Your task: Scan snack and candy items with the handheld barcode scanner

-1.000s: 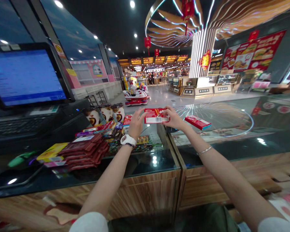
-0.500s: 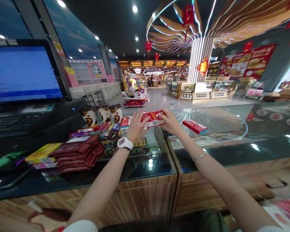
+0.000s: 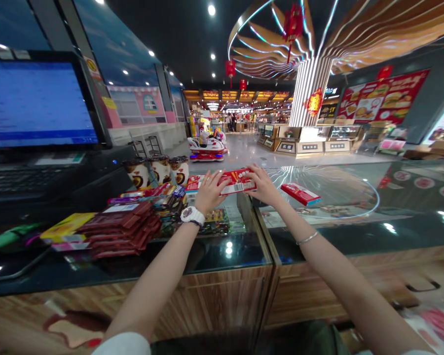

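Note:
Both my hands are on a flat red snack box [image 3: 237,182] with a barcode along its near side, above the gap between two glass counters. My left hand [image 3: 209,191], wearing a white watch, grips its left end. At the right end the fingers of my right hand [image 3: 262,186] are closed round the edge. Behind my left hand, a similar red box [image 3: 193,182] shows in part. Another red box with a blue end [image 3: 301,194] lies on the glass to the right of my right hand.
Left of my hands lie a stack of dark red packets [image 3: 122,229], a yellow box [image 3: 67,228] and several candy bars. Patterned cups [image 3: 160,171] stand behind them. A monitor [image 3: 40,103] and keyboard occupy the far left. The counter's wooden front [image 3: 222,301] is below.
My hands keep the same hold on the red box, almost in place. The whole view has shifted slightly, and the things on the counter have not moved.

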